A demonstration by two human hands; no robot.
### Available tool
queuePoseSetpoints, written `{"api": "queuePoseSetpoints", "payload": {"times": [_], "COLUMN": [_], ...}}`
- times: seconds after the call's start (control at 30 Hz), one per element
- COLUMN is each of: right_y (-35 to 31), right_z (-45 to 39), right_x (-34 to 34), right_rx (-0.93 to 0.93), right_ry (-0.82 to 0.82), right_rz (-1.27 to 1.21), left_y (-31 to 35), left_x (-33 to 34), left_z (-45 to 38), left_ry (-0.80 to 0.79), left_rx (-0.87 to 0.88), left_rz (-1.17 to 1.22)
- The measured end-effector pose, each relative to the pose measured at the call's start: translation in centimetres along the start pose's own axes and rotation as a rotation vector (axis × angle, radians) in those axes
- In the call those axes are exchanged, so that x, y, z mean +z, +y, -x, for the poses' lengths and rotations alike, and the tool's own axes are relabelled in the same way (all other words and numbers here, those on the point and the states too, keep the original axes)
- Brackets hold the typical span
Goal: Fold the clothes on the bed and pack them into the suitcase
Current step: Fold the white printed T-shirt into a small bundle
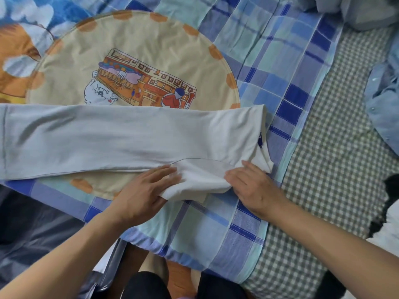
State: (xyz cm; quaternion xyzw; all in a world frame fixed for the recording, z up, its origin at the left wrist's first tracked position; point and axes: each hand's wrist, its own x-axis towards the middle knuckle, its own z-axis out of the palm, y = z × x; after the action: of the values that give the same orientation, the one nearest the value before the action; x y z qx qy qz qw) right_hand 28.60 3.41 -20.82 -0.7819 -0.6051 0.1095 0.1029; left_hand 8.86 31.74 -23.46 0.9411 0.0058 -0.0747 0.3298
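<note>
A white T-shirt (121, 134) lies folded into a long strip across the bed, its collar with a blue label at the right end. A short sleeve sticks out from the near edge of the strip. My left hand (146, 190) holds that sleeve's near edge, thumb under the cloth and fingers lying on top. My right hand (254, 186) lies flat on the cloth just right of the sleeve, by the shoulder. At the lower left, a dark suitcase (32, 229) stands open beside the bed.
The shirt lies on a blue plaid quilt (280, 67) with a round cartoon panel (138, 61). A grey checked sheet (336, 169) shows to the right. A blue button shirt (382, 104) and grey clothes (358, 11) lie at the far right. Black-and-white cloth (386, 223) sits at the right edge.
</note>
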Motion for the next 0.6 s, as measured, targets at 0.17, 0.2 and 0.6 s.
{"api": "queuePoseSetpoints", "payload": {"times": [0.17,0.2,0.6], "right_y": [-0.3,-0.4,2.4], "right_z": [-0.1,-0.4,-9.8], "right_x": [1.0,1.0,-1.5], "right_rx": [0.040,0.003,1.086], "right_ry": [-0.186,-0.183,-0.079], "right_rz": [0.026,0.003,-0.785], "left_y": [-0.4,-0.3,-1.1], "left_x": [-0.1,-0.2,-5.3], "left_z": [0.2,0.1,-9.8], "left_ry": [-0.069,-0.084,0.062], "left_rx": [0.024,0.039,-1.149], "left_rz": [-0.065,-0.051,1.351]}}
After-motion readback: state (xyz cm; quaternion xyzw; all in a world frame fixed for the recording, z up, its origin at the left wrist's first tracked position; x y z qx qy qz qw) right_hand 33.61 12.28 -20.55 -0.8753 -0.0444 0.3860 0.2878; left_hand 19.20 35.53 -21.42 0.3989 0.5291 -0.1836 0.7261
